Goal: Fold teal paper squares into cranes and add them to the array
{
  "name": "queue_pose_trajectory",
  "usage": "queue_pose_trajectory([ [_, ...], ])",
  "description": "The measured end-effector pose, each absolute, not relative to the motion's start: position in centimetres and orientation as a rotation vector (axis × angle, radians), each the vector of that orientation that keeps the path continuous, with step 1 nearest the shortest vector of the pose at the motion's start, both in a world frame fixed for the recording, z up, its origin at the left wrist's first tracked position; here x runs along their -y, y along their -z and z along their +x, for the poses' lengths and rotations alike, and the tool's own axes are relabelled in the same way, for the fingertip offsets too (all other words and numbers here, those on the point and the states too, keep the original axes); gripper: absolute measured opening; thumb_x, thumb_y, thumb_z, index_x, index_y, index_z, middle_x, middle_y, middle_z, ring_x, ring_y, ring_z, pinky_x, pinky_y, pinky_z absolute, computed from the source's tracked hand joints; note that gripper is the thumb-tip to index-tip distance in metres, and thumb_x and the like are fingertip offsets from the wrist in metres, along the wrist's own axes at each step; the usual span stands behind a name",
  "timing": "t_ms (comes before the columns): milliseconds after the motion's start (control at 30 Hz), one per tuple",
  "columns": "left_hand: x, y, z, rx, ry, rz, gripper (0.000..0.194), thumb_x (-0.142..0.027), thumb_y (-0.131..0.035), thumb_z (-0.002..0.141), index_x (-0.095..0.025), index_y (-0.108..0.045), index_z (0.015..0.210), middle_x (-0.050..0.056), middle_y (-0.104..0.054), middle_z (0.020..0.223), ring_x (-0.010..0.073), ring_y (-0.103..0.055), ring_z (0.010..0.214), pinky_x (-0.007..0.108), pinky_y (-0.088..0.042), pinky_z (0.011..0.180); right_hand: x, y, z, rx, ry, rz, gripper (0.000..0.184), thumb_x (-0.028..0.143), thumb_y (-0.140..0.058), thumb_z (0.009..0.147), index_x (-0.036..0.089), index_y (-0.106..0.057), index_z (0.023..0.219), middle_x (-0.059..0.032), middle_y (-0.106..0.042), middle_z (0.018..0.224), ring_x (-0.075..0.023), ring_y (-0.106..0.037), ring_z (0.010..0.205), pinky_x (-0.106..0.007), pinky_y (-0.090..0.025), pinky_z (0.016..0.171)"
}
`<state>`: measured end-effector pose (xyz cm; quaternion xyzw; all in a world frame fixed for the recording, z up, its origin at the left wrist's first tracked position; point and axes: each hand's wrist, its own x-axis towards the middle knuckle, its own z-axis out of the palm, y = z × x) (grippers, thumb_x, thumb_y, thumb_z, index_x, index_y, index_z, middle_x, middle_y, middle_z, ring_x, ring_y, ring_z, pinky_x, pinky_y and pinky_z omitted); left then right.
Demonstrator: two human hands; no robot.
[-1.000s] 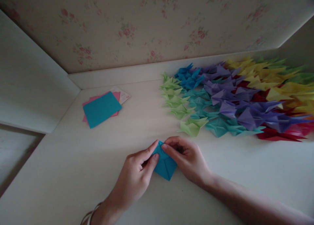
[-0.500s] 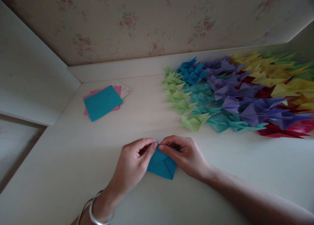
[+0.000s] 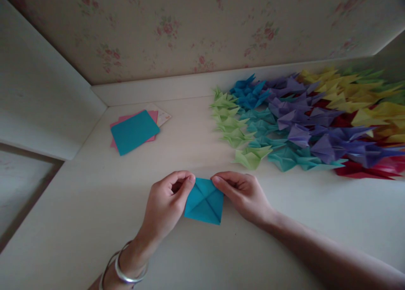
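A blue square of origami paper (image 3: pixel 205 203), with creases crossing at its middle, is held between my two hands over the white table. My left hand (image 3: pixel 169 201) pinches its upper left corner between thumb and forefinger. The upper right corner sits in the pinch of my right hand (image 3: pixel 243 195). Both hands are closed on the paper, and their other fingers are curled and partly hidden. Just beyond my right hand lies a light green folded paper crane (image 3: pixel 252 157).
Rows of folded paper cranes in purple (image 3: pixel 299 136), teal (image 3: pixel 284 158), yellow (image 3: pixel 370 113) and other colours fill the right back. At the left lies a stack of blue paper sheets (image 3: pixel 135 132) over pink ones. A white panel (image 3: pixel 38 83) stands at the left; papered wall behind.
My hands have moved apart from the paper's top point, the left one going leftward. The blue paper has turned and now shows as a flat square, with its crossed creases in view.
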<state>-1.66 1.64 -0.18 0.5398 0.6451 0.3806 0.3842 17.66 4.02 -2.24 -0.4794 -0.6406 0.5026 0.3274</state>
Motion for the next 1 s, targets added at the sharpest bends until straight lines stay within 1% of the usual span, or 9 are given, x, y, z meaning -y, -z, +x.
queue_pose_trajectory([
  [67,-1.68,0.24,-1.66,-1.640,-0.975,1.355,0.022,-0.038,-0.067,0.086,-0.018,-0.073,0.086,0.001,-0.074,0.073,0.0164,-0.067,0.066,0.021,-0.050,0.057,-3.93,2.41,17.64,1.668,-1.295,-1.267,0.035,0.041,-0.054,0.095,0.016,-0.074,0.080,-0.0013,-0.068,0.069,-0.0165,-0.060,0.065,-0.025,-0.043,0.055],
  [233,-1.64,0.18,-1.61,-1.630,-0.959,1.340,0.022,-0.039,-0.066,0.087,-0.017,-0.073,0.087,0.001,-0.074,0.075,0.0163,-0.068,0.068,0.021,-0.051,0.060,-3.82,2.66,17.58,1.571,-1.287,-1.297,0.022,0.035,-0.061,0.091,0.020,-0.077,0.095,-0.0049,-0.076,0.092,-0.0222,-0.068,0.084,-0.030,-0.051,0.072],
  [333,-1.54,0.04,-1.58,-1.633,-0.962,1.371,0.022,-0.038,-0.065,0.088,-0.018,-0.072,0.086,0.000,-0.073,0.073,0.0153,-0.066,0.065,0.020,-0.050,0.058,-3.92,2.57,17.58,1.494,-1.408,-1.258,0.025,0.038,-0.062,0.089,0.018,-0.074,0.100,-0.0039,-0.073,0.078,-0.0186,-0.064,0.071,-0.028,-0.047,0.060],
  [433,-1.40,-0.11,-1.49,-1.641,-0.982,1.414,0.019,-0.036,-0.065,0.088,-0.018,-0.072,0.086,0.000,-0.072,0.072,0.0142,-0.065,0.064,0.019,-0.049,0.056,-4.03,2.50,17.63,1.380,-1.650,-1.153,0.037,0.043,-0.067,0.086,0.017,-0.066,0.113,0.0021,-0.061,0.063,-0.0123,-0.052,0.056,-0.023,-0.036,0.048],
  [600,-1.27,-0.09,-1.31,-1.630,-0.978,1.455,0.019,-0.036,-0.065,0.089,-0.018,-0.071,0.086,0.000,-0.072,0.072,0.0139,-0.065,0.064,0.019,-0.049,0.056,-4.03,2.77,17.59,1.333,-1.809,-1.059,0.036,0.042,-0.069,0.086,0.017,-0.066,0.112,0.0015,-0.061,0.067,-0.0114,-0.051,0.059,-0.023,-0.038,0.052],
  [733,-1.31,0.12,-1.22,-1.631,-0.981,1.460,0.019,-0.036,-0.064,0.089,-0.018,-0.070,0.086,0.000,-0.071,0.071,0.0134,-0.065,0.063,0.019,-0.049,0.056,-3.92,2.94,17.38,1.343,-1.732,-1.089,0.031,0.040,-0.069,0.085,0.017,-0.069,0.105,-0.0034,-0.068,0.079,-0.0142,-0.057,0.066,-0.025,-0.044,0.058],
  [800,-1.33,0.17,-1.17,-1.622,-0.979,1.464,0.019,-0.036,-0.064,0.090,-0.018,-0.070,0.086,-0.001,-0.071,0.072,0.0131,-0.064,0.063,0.018,-0.048,0.057,-3.92,2.84,17.31,1.356,-1.689,-1.128,0.030,0.038,-0.070,0.084,0.016,-0.069,0.104,-0.0033,-0.068,0.078,-0.0132,-0.056,0.064,-0.025,-0.043,0.057],
  [900,-1.28,0.16,-1.09,-1.625,-0.978,1.475,0.018,-0.035,-0.062,0.091,-0.019,-0.069,0.087,-0.001,-0.069,0.073,0.0131,-0.064,0.064,0.018,-0.048,0.056,-4.03,2.50,17.38,1.337,-1.749,-1.116,0.040,0.040,-0.070,0.084,0.015,-0.063,0.115,0.0036,-0.057,0.063,-0.0094,-0.046,0.053,-0.021,-0.034,0.047],
  [1000,-1.10,0.14,-0.94,-1.637,-0.979,1.501,0.018,-0.035,-0.060,0.092,-0.019,-0.067,0.089,-0.001,-0.068,0.073,0.0128,-0.063,0.063,0.018,-0.047,0.055,-4.15,2.21,17.55,1.376,-1.811,-1.078,0.052,0.042,-0.073,0.081,0.016,-0.058,0.124,0.0051,-0.053,0.062,-0.0087,-0.044,0.053,-0.020,-0.033,0.046],
])
